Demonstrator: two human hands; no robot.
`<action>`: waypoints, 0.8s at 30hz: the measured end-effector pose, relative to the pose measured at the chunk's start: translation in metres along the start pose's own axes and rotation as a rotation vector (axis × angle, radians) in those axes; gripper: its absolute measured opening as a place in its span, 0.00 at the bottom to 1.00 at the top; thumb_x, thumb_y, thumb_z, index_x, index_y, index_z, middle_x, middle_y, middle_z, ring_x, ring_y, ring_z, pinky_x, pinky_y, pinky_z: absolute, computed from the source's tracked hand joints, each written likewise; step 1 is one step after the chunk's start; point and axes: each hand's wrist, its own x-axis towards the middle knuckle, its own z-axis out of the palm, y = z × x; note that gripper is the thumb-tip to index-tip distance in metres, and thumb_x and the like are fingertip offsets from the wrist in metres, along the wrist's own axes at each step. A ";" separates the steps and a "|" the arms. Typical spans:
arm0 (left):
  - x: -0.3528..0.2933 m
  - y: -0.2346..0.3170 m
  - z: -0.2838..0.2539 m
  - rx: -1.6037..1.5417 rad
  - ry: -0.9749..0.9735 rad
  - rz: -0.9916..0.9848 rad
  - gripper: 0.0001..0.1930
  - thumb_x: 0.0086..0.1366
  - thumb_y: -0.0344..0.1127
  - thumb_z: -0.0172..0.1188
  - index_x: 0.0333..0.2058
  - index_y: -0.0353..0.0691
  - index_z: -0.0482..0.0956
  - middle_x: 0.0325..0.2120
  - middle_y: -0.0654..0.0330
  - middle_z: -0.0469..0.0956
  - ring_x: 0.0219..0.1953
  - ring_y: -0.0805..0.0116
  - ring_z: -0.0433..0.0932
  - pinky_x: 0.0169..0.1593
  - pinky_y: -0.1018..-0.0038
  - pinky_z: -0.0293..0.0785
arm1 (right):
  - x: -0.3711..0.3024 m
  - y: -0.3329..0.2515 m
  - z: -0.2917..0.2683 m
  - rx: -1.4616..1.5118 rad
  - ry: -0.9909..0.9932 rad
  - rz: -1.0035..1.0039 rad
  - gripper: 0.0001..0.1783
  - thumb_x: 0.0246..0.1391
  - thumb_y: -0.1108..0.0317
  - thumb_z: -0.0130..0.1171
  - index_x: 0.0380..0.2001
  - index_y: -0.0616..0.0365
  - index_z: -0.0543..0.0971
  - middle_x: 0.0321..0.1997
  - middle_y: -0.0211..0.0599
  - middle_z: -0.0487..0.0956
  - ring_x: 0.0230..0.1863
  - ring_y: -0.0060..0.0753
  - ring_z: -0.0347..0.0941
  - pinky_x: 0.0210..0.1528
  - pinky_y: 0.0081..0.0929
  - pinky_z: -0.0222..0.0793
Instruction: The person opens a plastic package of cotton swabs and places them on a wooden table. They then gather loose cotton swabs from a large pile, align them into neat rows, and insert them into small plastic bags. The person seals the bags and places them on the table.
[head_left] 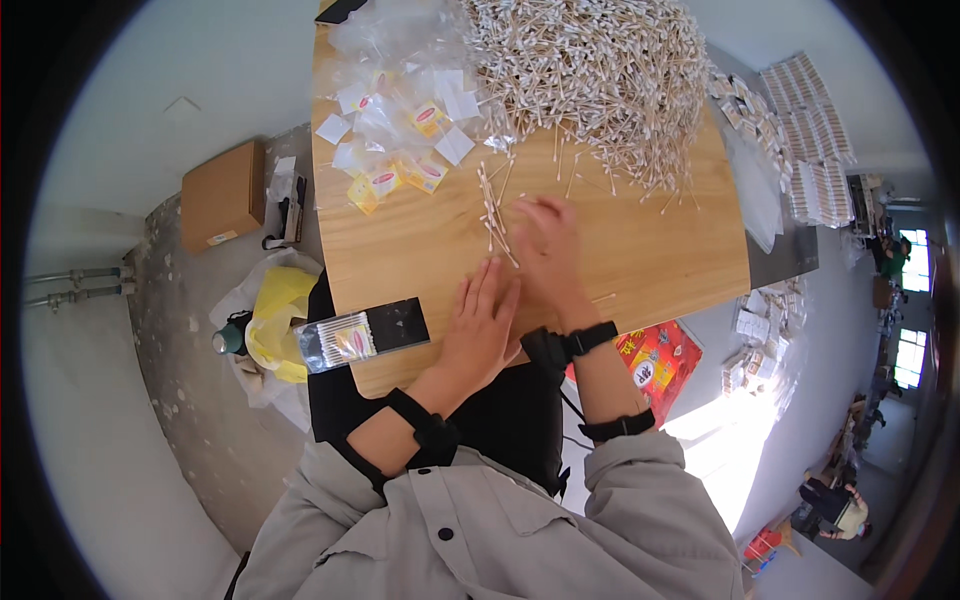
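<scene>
A small loose row of cotton swabs (492, 212) lies on the wooden table (420, 270) in front of me. My left hand (485, 320) rests flat at the row's near end, fingers stretched out, with nothing seen in it. Just right of the same row is my right hand (550, 250), its fingers bent and slightly blurred; whether they pinch a swab I cannot make out. Farther off, a big heap of cotton swabs (600, 80) covers the far right of the tabletop. At the near left edge, a clear packet of swabs (345, 340) lies partly on a black flat slab (400, 323).
Clear plastic bags (400, 60) with yellow and white cards (425, 172) pile up at the far left. Stacks of packed swabs (810, 140) stand beyond the right edge. A cardboard box (222, 195) and a yellow bag (283, 315) sit on the floor at left.
</scene>
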 end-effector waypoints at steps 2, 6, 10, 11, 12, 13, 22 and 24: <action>0.009 0.002 -0.010 -0.002 0.121 -0.076 0.46 0.54 0.41 0.69 0.67 0.37 0.55 0.66 0.33 0.46 0.69 0.33 0.46 0.69 0.47 0.45 | -0.019 0.003 -0.040 -0.139 0.256 0.174 0.17 0.56 0.70 0.58 0.49 0.63 0.76 0.52 0.50 0.68 0.54 0.49 0.66 0.58 0.41 0.62; 0.057 -0.010 -0.002 -0.062 0.347 -0.256 0.46 0.56 0.43 0.68 0.68 0.40 0.51 0.66 0.29 0.44 0.68 0.29 0.43 0.69 0.44 0.44 | -0.102 0.055 -0.056 -0.544 0.362 0.568 0.25 0.62 0.65 0.52 0.59 0.66 0.67 0.60 0.55 0.63 0.59 0.53 0.61 0.63 0.45 0.55; 0.093 -0.028 0.004 0.122 0.331 -0.230 0.43 0.58 0.44 0.66 0.68 0.42 0.54 0.66 0.34 0.47 0.69 0.35 0.45 0.68 0.46 0.46 | -0.075 0.017 -0.016 -0.472 0.255 0.425 0.29 0.62 0.64 0.49 0.61 0.71 0.61 0.61 0.59 0.60 0.62 0.59 0.56 0.64 0.50 0.51; 0.097 -0.030 0.005 0.149 0.316 -0.192 0.40 0.59 0.43 0.64 0.67 0.43 0.56 0.67 0.37 0.49 0.70 0.38 0.46 0.68 0.46 0.46 | -0.068 0.011 -0.008 -0.433 0.271 0.453 0.28 0.62 0.64 0.49 0.61 0.70 0.61 0.61 0.58 0.60 0.62 0.58 0.56 0.64 0.50 0.51; 0.100 -0.034 0.004 0.178 0.306 -0.160 0.38 0.61 0.42 0.63 0.67 0.43 0.58 0.67 0.40 0.50 0.70 0.41 0.47 0.68 0.47 0.47 | -0.061 0.007 0.001 -0.392 0.283 0.474 0.28 0.62 0.65 0.49 0.61 0.70 0.61 0.60 0.58 0.60 0.62 0.57 0.56 0.64 0.49 0.52; 0.101 -0.038 0.006 0.170 0.269 -0.109 0.35 0.61 0.40 0.61 0.66 0.44 0.60 0.67 0.44 0.52 0.70 0.45 0.49 0.68 0.48 0.48 | -0.054 0.007 0.011 -0.275 0.349 0.462 0.27 0.62 0.65 0.49 0.61 0.69 0.62 0.60 0.57 0.61 0.61 0.56 0.57 0.64 0.48 0.52; 0.040 -0.056 -0.027 -0.203 0.010 0.036 0.31 0.61 0.28 0.56 0.64 0.39 0.62 0.68 0.51 0.55 0.70 0.52 0.52 0.69 0.55 0.52 | -0.060 0.010 -0.016 0.377 0.325 0.761 0.18 0.59 0.70 0.53 0.52 0.64 0.72 0.49 0.47 0.71 0.44 0.33 0.73 0.47 0.28 0.72; 0.026 -0.043 -0.025 -0.127 0.195 -0.026 0.35 0.60 0.32 0.59 0.65 0.35 0.58 0.68 0.48 0.53 0.71 0.48 0.50 0.69 0.53 0.50 | -0.089 0.007 -0.028 0.164 0.058 0.604 0.17 0.59 0.71 0.54 0.51 0.64 0.72 0.46 0.45 0.73 0.39 0.30 0.76 0.42 0.25 0.74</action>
